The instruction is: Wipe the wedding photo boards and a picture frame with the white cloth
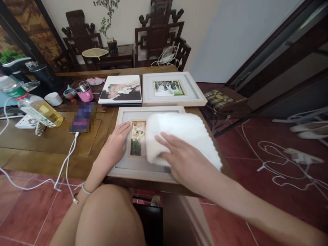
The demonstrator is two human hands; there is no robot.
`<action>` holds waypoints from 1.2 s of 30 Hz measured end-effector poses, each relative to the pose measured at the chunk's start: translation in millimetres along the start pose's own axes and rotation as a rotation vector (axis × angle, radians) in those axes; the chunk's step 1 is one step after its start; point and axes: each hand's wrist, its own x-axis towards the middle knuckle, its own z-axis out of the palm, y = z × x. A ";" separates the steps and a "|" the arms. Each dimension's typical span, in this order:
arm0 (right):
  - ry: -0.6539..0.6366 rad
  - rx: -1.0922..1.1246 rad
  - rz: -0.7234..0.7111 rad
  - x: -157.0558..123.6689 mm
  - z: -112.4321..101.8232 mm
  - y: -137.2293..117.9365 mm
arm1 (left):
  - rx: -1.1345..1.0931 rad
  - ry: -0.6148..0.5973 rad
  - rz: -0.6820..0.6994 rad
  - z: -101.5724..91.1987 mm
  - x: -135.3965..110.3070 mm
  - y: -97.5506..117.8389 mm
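Note:
A pale wooden picture frame (151,173) lies flat at the table's front edge, with a small photo (137,138) in its middle. My left hand (115,141) rests on its left side, fingers stretched over the rim onto the inner border. A fluffy white cloth (189,131) with a scalloped edge covers the frame's right part and some of the photo. My right hand (179,153) is closed on the cloth's near left part and presses it against the frame. Beneath the cloth, the frame's right side is hidden.
Behind lie another framed photo (170,88) and a white-edged photo panel (121,89). On the left are a bottle of yellow liquid (41,109), a phone (83,117) on a white cable, a pink mug (85,93) and a white cup (53,99). A plaid bag (217,99) sits beyond the right edge.

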 end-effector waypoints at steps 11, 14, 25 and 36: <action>0.030 0.148 -0.012 -38.5 -23.1 -18.4 | 0.014 -0.007 0.024 -3.1 1.0 3.2; 0.022 0.114 0.022 -21.9 -11.5 -0.3 | 0.021 -0.009 0.026 -2.3 0.5 2.2; 0.004 -0.008 0.093 7.6 3.7 17.7 | -0.037 0.006 0.006 -0.3 -1.6 0.9; 0.058 0.187 0.033 -46.1 -35.3 -37.4 | -0.015 -0.014 0.003 -3.4 -0.3 3.9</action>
